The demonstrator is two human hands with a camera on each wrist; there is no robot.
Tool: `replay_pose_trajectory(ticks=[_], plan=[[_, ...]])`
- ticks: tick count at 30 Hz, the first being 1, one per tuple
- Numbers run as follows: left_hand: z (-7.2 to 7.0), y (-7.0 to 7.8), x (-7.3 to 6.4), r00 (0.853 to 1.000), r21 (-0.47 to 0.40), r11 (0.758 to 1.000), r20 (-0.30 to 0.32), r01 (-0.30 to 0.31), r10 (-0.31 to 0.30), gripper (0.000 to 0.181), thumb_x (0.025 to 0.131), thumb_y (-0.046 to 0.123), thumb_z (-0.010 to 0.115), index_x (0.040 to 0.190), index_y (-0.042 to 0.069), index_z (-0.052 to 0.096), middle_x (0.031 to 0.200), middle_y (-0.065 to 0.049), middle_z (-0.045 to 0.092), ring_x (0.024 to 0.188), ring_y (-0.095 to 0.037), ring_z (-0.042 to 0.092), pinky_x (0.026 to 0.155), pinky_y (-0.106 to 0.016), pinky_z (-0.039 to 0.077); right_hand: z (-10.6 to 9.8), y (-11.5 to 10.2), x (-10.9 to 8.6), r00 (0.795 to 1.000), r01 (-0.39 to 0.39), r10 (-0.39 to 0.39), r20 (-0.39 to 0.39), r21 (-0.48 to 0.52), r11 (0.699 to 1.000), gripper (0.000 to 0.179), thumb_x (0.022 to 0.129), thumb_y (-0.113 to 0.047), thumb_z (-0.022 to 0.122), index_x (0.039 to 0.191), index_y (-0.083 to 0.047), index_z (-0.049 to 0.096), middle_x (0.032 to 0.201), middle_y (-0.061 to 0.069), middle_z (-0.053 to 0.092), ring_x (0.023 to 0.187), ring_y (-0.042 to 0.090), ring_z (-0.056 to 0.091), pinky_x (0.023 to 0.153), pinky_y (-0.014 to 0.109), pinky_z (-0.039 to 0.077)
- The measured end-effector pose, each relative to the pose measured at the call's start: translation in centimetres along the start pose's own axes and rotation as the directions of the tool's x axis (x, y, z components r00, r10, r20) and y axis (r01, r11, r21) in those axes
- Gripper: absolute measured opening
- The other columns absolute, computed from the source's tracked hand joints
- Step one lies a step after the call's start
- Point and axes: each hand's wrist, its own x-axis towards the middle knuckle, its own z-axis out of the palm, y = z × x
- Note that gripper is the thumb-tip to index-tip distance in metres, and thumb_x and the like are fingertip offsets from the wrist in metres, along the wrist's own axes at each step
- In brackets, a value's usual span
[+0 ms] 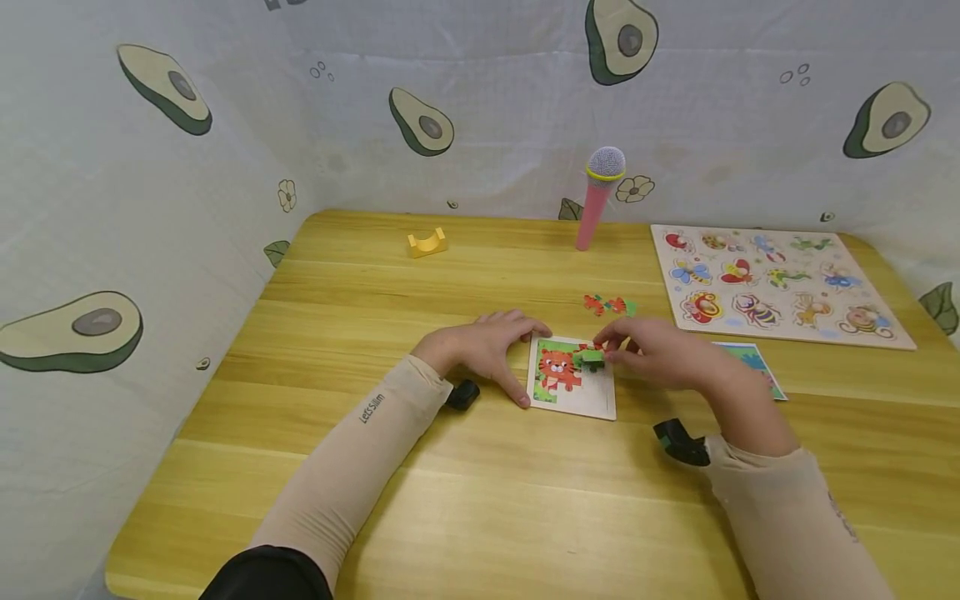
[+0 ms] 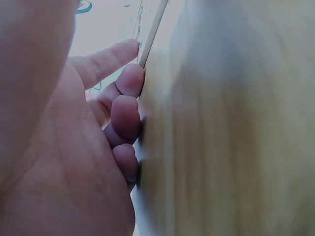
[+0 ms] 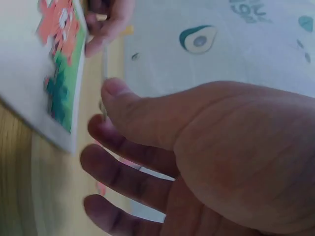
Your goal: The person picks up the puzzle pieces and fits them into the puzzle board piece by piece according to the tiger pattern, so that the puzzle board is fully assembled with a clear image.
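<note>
A small square puzzle board with a partly assembled orange tiger picture lies on the table; bare white shows at its right side. My left hand spans the board's left side, index fingertip at the top corner and thumb tip at the lower corner. In the left wrist view its other fingertips rest close to the tabletop. My right hand pinches a green puzzle piece between thumb and fingers over the board's upper right. From the right wrist, the thumb and index finger mostly hide that piece.
Loose orange and green puzzle pieces lie beyond the board. A colourful card is partly behind my right wrist. Farther off are a wooden insect puzzle, a standing pink toy microphone and a yellow arch block.
</note>
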Motion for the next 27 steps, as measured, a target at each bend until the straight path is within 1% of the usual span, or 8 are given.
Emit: replay_pose_trajectory(ticks=[2, 5, 8, 14, 21, 27], plan=[[0.0, 0.0, 0.0, 1.0, -0.003, 1.0, -0.001, -0.002, 0.002, 0.102, 0.066, 0.06, 0.089, 0.15, 0.027, 0.041, 0.131, 0.008, 0.044, 0.12, -0.013, 0.04, 0.105, -0.039, 0.03, 0.1, -0.9, 0.0, 0.998, 0.015, -0.014, 0.061, -0.013, 1.0, 0.023, 0.1, -0.011, 0.063, 0.12, 0.0, 0.067, 0.104, 0.002, 0.065, 0.094, 0.022, 0.058, 0.084, 0.045, 0.049], [0.0, 0.0, 0.0, 1.0, -0.005, 1.0, -0.004, -0.004, 0.004, 0.102, 0.066, 0.06, 0.089, 0.149, 0.027, 0.041, 0.13, 0.008, 0.044, 0.12, -0.013, 0.04, 0.104, -0.039, 0.03, 0.4, -2.1, 0.1, 0.988, 0.036, -0.033, 0.148, -0.019, 0.999, 0.024, 0.1, -0.014, 0.065, 0.119, -0.001, 0.067, 0.105, 0.001, 0.066, 0.096, 0.02, 0.059, 0.088, 0.046, 0.049], [0.0, 0.0, 0.0, 1.0, -0.001, 1.0, -0.007, -0.005, 0.005, 0.101, 0.066, 0.06, 0.089, 0.149, 0.027, 0.041, 0.129, 0.009, 0.044, 0.12, -0.012, 0.04, 0.104, -0.039, 0.03, 0.7, -2.9, 0.2, 0.98, 0.039, -0.037, 0.198, -0.007, 0.999, 0.023, 0.099, -0.016, 0.066, 0.117, -0.001, 0.068, 0.102, 0.0, 0.065, 0.093, 0.018, 0.059, 0.087, 0.045, 0.049], [0.0, 0.0, -0.1, 1.0, 0.0, 1.0, -0.01, -0.01, 0.01, 0.101, 0.066, 0.059, 0.089, 0.149, 0.028, 0.041, 0.128, 0.009, 0.044, 0.119, -0.011, 0.04, 0.104, -0.038, 0.03, 1.3, -3.7, 0.2, 0.979, 0.019, -0.013, 0.202, -0.025, 1.0, 0.02, 0.098, -0.018, 0.069, 0.112, -0.004, 0.068, 0.088, -0.004, 0.061, 0.08, 0.013, 0.054, 0.077, 0.035, 0.047], [0.1, -0.2, 0.1, 1.0, -0.003, 1.0, -0.003, -0.019, 0.019, 0.1, 0.067, 0.06, 0.088, 0.149, 0.027, 0.041, 0.13, 0.009, 0.043, 0.119, -0.011, 0.04, 0.104, -0.038, 0.03, 1.6, -3.6, 0.4, 0.981, -0.032, 0.037, 0.192, -0.034, 0.999, 0.024, 0.094, -0.022, 0.073, 0.112, -0.007, 0.067, 0.084, -0.003, 0.06, 0.076, 0.014, 0.054, 0.072, 0.033, 0.046], [0.1, -0.3, 0.1, 1.0, -0.001, 1.0, -0.004, -0.018, 0.018, 0.1, 0.067, 0.06, 0.088, 0.149, 0.027, 0.041, 0.13, 0.009, 0.043, 0.12, -0.01, 0.039, 0.105, -0.04, 0.029, 1.8, -3.4, 0.5, 0.983, -0.019, 0.023, 0.184, -0.023, 1.0, 0.022, 0.093, -0.022, 0.074, 0.11, -0.009, 0.068, 0.082, -0.003, 0.059, 0.074, 0.014, 0.053, 0.069, 0.032, 0.045]])
